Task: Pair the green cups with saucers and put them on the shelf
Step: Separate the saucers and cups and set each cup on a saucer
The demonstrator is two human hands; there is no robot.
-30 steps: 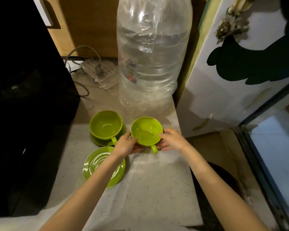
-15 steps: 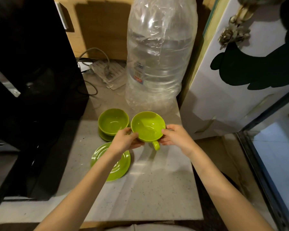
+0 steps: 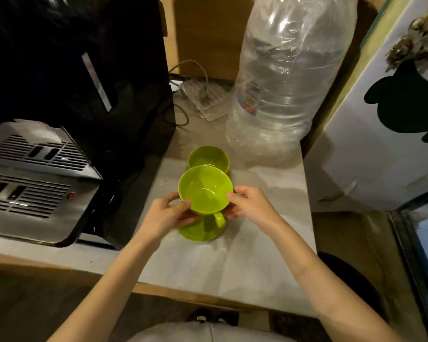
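A green cup hangs just above a green saucer on the pale counter, its handle pointing toward me. My left hand grips the cup's left side and my right hand grips its right side. The saucer is mostly hidden under the cup and my left hand. Behind them a second green cup sits on its own saucer, of which only a sliver shows.
A black and silver coffee machine fills the left. A big clear water bottle stands at the back right, a power strip with cables behind. A white fridge side bounds the right. The counter ends near me.
Both hands have carried the cup leftward and toward me, from beside the other cup to over the loose saucer. The view has shifted, showing more of the coffee machine.
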